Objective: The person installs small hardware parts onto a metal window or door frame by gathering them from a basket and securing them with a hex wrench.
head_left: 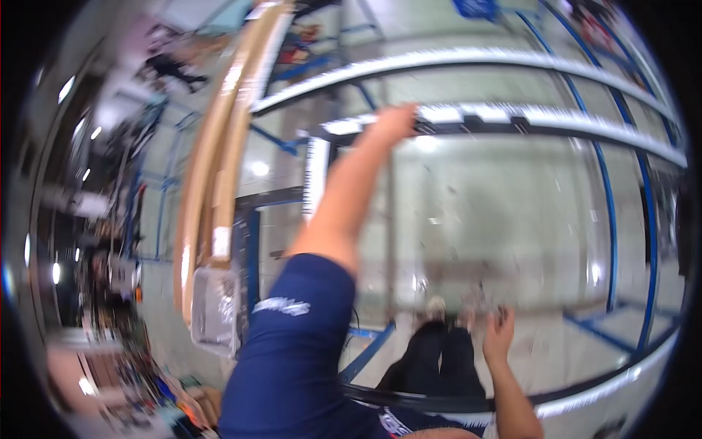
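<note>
My left hand (398, 122) reaches far out to a long white-and-black frame bar (578, 123). Its fingers close over the bar near the left corner, partly hidden and blurred. Beside the fingers, small dark clip-like pieces (472, 123) sit along the bar's inner edge. A shorter white side bar (316, 172) meets it at the corner, left of my forearm. Low in front of my legs is my right hand (499, 335), its fingers curled together around something small and dark that I cannot make out. It is apart from the frame.
Long brown wrapped lengths (219, 154) run along the left, by a clear plastic bin (215, 311). Another white bar (439, 57) crosses farther off. Blue metal stands (605, 212) rise at right. A black-and-white rail (585, 399) passes close before my body. Clutter fills the far left.
</note>
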`<state>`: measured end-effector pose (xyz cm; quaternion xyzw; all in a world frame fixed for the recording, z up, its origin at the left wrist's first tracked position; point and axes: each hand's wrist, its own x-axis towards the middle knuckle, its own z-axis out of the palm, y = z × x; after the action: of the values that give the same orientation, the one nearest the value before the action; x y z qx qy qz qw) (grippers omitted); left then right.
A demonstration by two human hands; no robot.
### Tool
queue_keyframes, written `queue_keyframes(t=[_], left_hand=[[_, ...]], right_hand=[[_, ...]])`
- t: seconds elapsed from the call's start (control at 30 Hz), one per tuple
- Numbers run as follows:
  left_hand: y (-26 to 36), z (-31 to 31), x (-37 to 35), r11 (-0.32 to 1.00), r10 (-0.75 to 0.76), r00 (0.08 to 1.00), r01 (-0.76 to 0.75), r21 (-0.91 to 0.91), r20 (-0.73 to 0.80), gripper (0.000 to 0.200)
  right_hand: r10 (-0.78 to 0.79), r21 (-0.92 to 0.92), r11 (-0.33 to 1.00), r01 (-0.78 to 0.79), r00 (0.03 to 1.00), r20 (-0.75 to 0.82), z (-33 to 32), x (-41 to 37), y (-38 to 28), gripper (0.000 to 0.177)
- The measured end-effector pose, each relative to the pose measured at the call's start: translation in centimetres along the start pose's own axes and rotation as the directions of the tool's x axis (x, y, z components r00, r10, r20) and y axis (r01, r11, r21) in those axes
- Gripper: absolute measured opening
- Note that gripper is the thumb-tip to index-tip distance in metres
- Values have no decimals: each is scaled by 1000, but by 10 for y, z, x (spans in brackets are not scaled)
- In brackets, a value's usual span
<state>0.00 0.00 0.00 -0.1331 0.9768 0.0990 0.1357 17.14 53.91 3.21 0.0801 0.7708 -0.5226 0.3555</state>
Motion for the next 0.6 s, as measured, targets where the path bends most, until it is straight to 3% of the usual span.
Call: queue_keyframes(t=[0.03, 0.07, 0.1, 0.17, 0.2, 0.23, 0.3, 0.33, 0.37, 0.43, 0.47, 0.5, 0.53, 0.6], left_hand=[[24, 2, 12, 963, -153, 981, 175, -204, 122, 83], [34, 40, 28, 999, -18, 998, 21, 48, -54, 101], [4, -100, -51, 993, -118, 992, 119, 10, -45, 114], [22, -77, -41, 1000, -2, 889, 3, 0, -458, 113], [55, -23, -9, 991, 26, 742, -109, -82, -669, 109], [89, -11, -42, 971, -29, 741, -138, -194, -671, 104], [133, 54, -96, 933, -99, 791, -136, -332, -603, 96], [153, 85, -125, 926, -89, 839, -129, -355, -536, 91], [176, 110, -156, 922, -91, 930, -57, -383, -357, 86], [223, 152, -214, 862, -35, 994, -22, -507, -102, 73], [245, 153, -243, 836, -16, 1000, 26, -548, 23, 69], [266, 150, -277, 811, 20, 986, 79, -579, 163, 66], [273, 163, -295, 801, 75, 982, 46, -597, 176, 63], [300, 160, -327, 725, 232, 950, -24, -689, 211, 55]], right_hand=[[-85, 49, 995, 86, 996, -20, -11, 19, 29, 35], [-98, 22, 995, 98, 995, -2, -23, 39, 44, 35], [-161, 80, 984, 157, 986, 42, 54, 7, -8, 35], [-238, -17, 971, 239, 969, 68, 41, 33, -60, 32], [-433, -82, 900, 429, 900, -39, 11, 50, -73, 31], [-458, -87, 887, 453, 888, -45, 1, 40, -77, 31], [-748, -434, 572, 696, 660, 74, -14, 23, -77, 33], [-845, -473, 418, 776, 523, 111, -18, 16, -90, 34], [-855, -470, 401, 786, 505, 115, -26, 13, -96, 34], [-911, -437, 227, 871, 348, 221, -50, 4, -104, 32], [-916, -433, 220, 874, 339, 217, -58, 2, -107, 32], [-937, -414, 150, 898, 263, 231, -67, -6, -108, 31], [-949, -419, 102, 902, 214, 230, -80, -18, -100, 30], [-938, -456, 119, 882, 250, 239, -109, -52, -104, 26]])
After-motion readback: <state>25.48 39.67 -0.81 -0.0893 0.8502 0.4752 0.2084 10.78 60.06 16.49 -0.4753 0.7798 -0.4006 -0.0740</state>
